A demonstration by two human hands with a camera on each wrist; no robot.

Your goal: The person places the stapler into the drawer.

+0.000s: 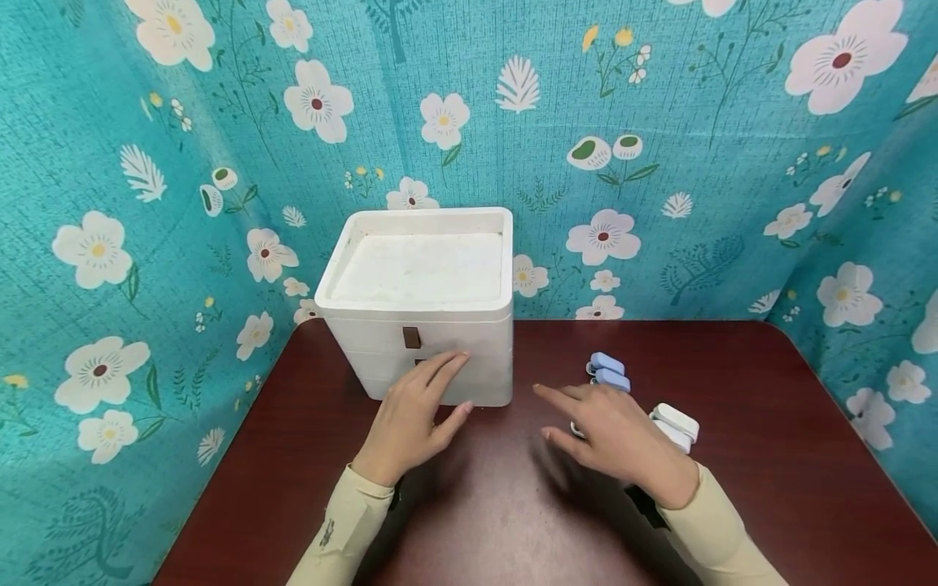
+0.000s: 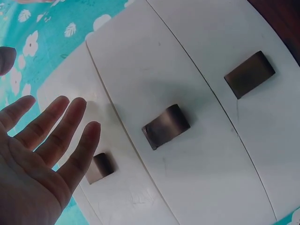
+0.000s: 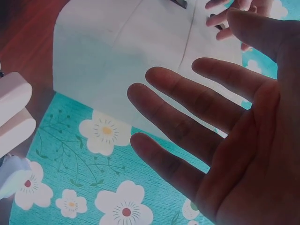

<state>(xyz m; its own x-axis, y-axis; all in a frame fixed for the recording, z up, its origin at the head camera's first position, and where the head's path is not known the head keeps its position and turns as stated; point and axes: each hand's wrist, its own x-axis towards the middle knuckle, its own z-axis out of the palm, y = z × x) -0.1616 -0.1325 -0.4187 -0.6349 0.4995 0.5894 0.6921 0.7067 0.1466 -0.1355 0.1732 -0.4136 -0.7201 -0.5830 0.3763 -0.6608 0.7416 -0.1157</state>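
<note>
A white drawer box (image 1: 418, 350) stands at the back left of the table, its top a shallow rimmed tray. In the left wrist view its front has three drawers, each with a brown pull tab (image 2: 166, 126); all look closed. My left hand (image 1: 414, 415) is in front of the box, fingers extended and holding nothing; contact with the front cannot be told. My right hand (image 1: 611, 431) hovers right of the box, fingers spread and holding nothing. Beyond it lie small rounded blue pieces (image 1: 610, 370), and beside it similar white pieces (image 1: 676, 427), partly hidden by the hand.
The dark red table (image 1: 769, 456) extends around the box and pieces. Behind it hangs a teal flowered cloth (image 1: 550, 187), which also covers both sides. Another white part (image 1: 577, 430) shows just behind the right hand's fingers.
</note>
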